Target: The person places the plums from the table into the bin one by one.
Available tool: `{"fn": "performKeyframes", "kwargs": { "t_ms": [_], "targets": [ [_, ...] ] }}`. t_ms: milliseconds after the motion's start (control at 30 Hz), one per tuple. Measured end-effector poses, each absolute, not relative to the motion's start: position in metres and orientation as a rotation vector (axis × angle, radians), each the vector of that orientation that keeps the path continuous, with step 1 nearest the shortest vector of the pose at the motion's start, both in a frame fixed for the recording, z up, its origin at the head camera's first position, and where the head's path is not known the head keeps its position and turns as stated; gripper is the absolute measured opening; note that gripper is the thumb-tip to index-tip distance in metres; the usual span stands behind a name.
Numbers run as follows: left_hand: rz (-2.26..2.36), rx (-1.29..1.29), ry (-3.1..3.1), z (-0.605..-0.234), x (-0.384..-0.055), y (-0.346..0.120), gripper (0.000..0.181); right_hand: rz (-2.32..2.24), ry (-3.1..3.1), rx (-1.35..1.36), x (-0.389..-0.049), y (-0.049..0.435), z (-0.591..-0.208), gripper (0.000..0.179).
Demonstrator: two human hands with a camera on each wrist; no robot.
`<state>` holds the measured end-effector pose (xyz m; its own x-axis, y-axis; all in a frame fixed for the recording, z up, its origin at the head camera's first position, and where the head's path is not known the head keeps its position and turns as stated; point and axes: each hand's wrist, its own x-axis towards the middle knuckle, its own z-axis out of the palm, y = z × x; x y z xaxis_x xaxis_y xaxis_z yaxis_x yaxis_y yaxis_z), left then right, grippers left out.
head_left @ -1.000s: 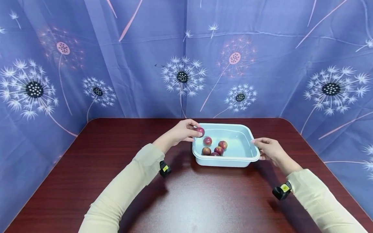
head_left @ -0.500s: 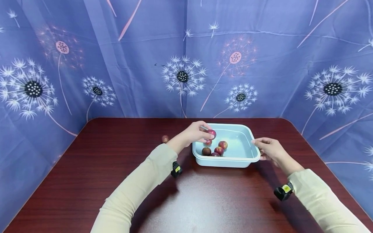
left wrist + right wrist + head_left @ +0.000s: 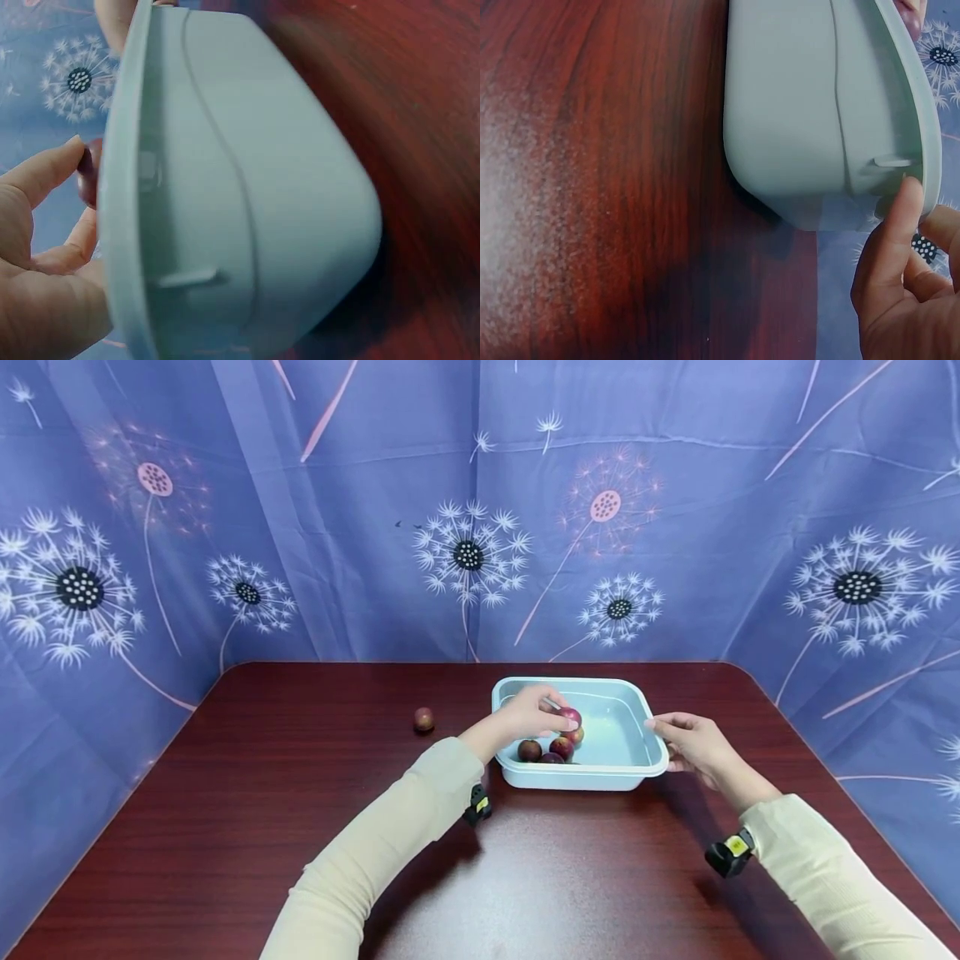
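Over the pale blue plastic basin (image 3: 585, 771), my left hand (image 3: 534, 714) pinches a plum (image 3: 572, 717) between thumb and fingers. Several more plums lie inside, among them a dark one (image 3: 529, 751) and a red one (image 3: 561, 747) near the front wall. In the left wrist view the basin's outer wall (image 3: 210, 165) hides most of the held plum (image 3: 90, 174). My right hand (image 3: 693, 745) grips the basin's right rim; the right wrist view shows a finger (image 3: 900, 217) against the outside just under the rim.
A single plum (image 3: 423, 720) sits on the dark red wooden table (image 3: 300, 760), left of the basin. Blue dandelion-print cloth (image 3: 360, 527) hangs behind the table and along both sides. Each wrist carries a black camera, such as the right one (image 3: 729, 856).
My left hand has carried the plum rightward from the basin's left rim to over its middle. The plum on the table has come into sight behind the arm. My right hand stays at the rim.
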<state>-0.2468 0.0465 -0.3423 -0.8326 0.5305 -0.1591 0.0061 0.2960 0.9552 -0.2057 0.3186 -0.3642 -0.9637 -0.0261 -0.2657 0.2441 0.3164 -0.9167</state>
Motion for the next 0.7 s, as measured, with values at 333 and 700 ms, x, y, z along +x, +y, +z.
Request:
{"fn": "performKeyframes", "kwargs": {
  "t_ms": [333, 700],
  "targets": [
    [1.416, 0.573, 2.319, -0.357, -0.247, 0.062, 0.029, -1.726, 2.341, 0.195, -0.204, 0.315, -0.362, 0.045],
    [1.272, 0.604, 2.42, -0.367, -0.251, 0.067, 0.026, -1.741, 2.321, 0.214, -0.205, 0.314, -0.361, 0.04]
  ]
}}
